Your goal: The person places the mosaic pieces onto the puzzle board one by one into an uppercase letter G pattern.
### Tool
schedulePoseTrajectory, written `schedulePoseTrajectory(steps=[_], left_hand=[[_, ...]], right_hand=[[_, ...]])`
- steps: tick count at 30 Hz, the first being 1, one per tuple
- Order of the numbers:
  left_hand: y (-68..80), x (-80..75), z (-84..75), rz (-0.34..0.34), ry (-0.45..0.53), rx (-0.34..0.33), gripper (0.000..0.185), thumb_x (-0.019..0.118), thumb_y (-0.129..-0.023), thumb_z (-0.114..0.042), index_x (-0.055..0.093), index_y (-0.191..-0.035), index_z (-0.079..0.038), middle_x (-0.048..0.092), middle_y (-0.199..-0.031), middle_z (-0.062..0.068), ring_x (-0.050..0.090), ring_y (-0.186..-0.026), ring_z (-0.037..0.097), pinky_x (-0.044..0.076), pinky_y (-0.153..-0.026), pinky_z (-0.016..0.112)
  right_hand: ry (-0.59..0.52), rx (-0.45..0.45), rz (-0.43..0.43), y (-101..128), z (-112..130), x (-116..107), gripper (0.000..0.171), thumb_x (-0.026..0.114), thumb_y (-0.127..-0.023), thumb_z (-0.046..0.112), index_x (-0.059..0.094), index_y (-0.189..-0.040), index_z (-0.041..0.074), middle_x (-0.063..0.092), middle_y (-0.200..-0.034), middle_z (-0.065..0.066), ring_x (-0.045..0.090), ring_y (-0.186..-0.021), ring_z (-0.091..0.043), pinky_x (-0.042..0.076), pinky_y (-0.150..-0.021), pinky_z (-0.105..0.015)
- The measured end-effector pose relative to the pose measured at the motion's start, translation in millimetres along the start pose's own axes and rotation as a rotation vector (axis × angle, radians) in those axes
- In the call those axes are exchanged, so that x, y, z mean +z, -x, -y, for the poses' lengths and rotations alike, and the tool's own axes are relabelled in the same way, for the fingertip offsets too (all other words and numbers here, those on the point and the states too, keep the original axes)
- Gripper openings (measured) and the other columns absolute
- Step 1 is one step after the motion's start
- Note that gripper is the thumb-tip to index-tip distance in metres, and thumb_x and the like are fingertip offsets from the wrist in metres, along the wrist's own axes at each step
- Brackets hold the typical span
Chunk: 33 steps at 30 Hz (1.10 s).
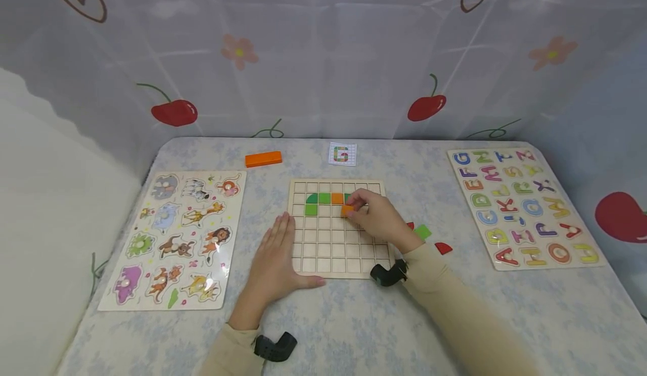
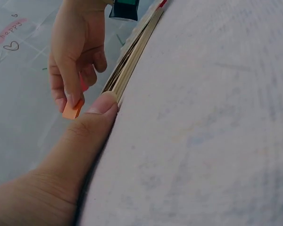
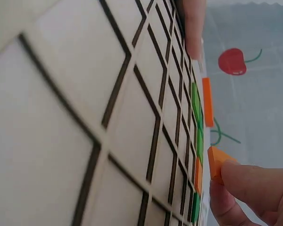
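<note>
A wooden grid board [image 1: 331, 244] lies in the middle of the table. In its upper rows sit green tiles [image 1: 311, 209], an orange tile [image 1: 337, 198] and rounded green corner pieces [image 1: 312, 198]. My right hand [image 1: 379, 216] pinches a square orange tile [image 3: 216, 162] between thumb and fingertips, held over the board's upper right part. A bit of pinkish red [image 2: 84, 82] shows among that hand's fingers in the left wrist view. My left hand [image 1: 275, 258] rests along the board's left edge, fingers straight, thumb [image 2: 96, 115] stretched along the near edge.
Loose red [image 1: 443, 248] and green [image 1: 422, 231] pieces lie right of the board, partly behind my right wrist. A pattern card [image 1: 342, 154] and an orange block [image 1: 263, 159] lie beyond it. An animal puzzle [image 1: 229, 241] flanks it left, a letter puzzle [image 1: 505, 218] right.
</note>
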<state>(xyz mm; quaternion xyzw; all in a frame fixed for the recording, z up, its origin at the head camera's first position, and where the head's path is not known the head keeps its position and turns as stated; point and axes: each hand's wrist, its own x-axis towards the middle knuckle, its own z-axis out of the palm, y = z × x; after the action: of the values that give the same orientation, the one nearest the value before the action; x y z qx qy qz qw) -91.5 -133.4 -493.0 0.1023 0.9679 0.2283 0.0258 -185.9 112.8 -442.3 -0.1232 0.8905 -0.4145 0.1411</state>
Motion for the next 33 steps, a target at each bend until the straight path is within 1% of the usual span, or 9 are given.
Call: schedulePoseTrajectory(steps=[3,6,10,14,21,28,33], left_hand=[[0.4,-0.2,0.8,0.0,0.0,0.005,0.149,0.071,-0.055,-0.087,0.007,-0.159,-0.002,0.004,-0.168,0.012,0.004,-0.156,0.025,0.013,-0.127,0.045],[0.3,0.7,1.9,-0.004,-0.008,0.011,0.148,0.069,-0.055,-0.089,0.007,-0.159,-0.002,0.004,-0.168,0.012,0.005,-0.156,0.025,0.014,-0.127,0.045],[0.0,1.8,2.8,-0.013,-0.019,0.019,0.148,0.067,-0.056,-0.09,0.007,-0.159,-0.002,0.005,-0.168,0.012,0.005,-0.156,0.025,0.014,-0.127,0.045],[0.0,1.8,2.8,-0.01,-0.018,0.017,0.148,0.067,-0.056,-0.09,0.007,-0.159,-0.002,0.005,-0.168,0.012,0.005,-0.156,0.024,0.014,-0.127,0.045],[0.3,1.5,3.3,-0.007,-0.019,0.011,0.147,0.066,-0.056,-0.09,0.006,-0.159,-0.003,0.004,-0.168,0.011,0.003,-0.156,0.024,0.012,-0.127,0.044],[0.4,1.6,2.9,-0.005,-0.016,0.009,0.147,0.067,-0.057,-0.089,0.007,-0.159,-0.003,0.004,-0.168,0.011,0.004,-0.156,0.024,0.013,-0.127,0.044],[0.3,2.1,2.7,-0.005,-0.02,0.006,0.146,0.067,-0.057,-0.089,0.007,-0.159,-0.002,0.005,-0.168,0.012,0.004,-0.156,0.024,0.013,-0.127,0.044]], right_hand=[[0.0,-0.014,0.011,-5.7,8.7,14.7,0.015,0.068,-0.094,0.02,0.063,-0.108,0.018,0.065,-0.1,-0.002,0.048,-0.061,-0.017,0.043,-0.061,-0.029],[0.014,-0.035,0.02,-10.7,16.9,28.7,0.015,0.07,-0.093,0.021,0.065,-0.106,0.018,0.066,-0.097,0.001,0.055,-0.072,-0.014,0.047,-0.067,-0.028],[0.017,-0.063,0.022,-14.8,26.3,43.1,0.014,0.072,-0.091,0.02,0.067,-0.104,0.017,0.066,-0.093,0.003,0.059,-0.084,-0.012,0.049,-0.074,-0.027],[0.032,-0.068,0.017,-16.1,31.9,52.5,0.013,0.073,-0.091,0.02,0.068,-0.102,0.017,0.066,-0.089,0.004,0.058,-0.08,-0.012,0.05,-0.073,-0.028],[0.092,-0.103,0.01,-18.3,32.2,60.2,0.011,0.072,-0.092,0.02,0.069,-0.102,0.018,0.063,-0.09,0.005,0.057,-0.08,-0.012,0.049,-0.074,-0.028],[0.182,-0.127,0.023,-18.0,31.3,61.9,0.011,0.07,-0.094,0.023,0.068,-0.104,0.02,0.059,-0.09,0.005,0.054,-0.08,-0.013,0.048,-0.071,-0.028],[0.198,-0.13,0.03,-16.9,32.7,62.3,0.011,0.069,-0.094,0.023,0.069,-0.105,0.02,0.058,-0.091,0.005,0.054,-0.081,-0.013,0.047,-0.072,-0.027]])
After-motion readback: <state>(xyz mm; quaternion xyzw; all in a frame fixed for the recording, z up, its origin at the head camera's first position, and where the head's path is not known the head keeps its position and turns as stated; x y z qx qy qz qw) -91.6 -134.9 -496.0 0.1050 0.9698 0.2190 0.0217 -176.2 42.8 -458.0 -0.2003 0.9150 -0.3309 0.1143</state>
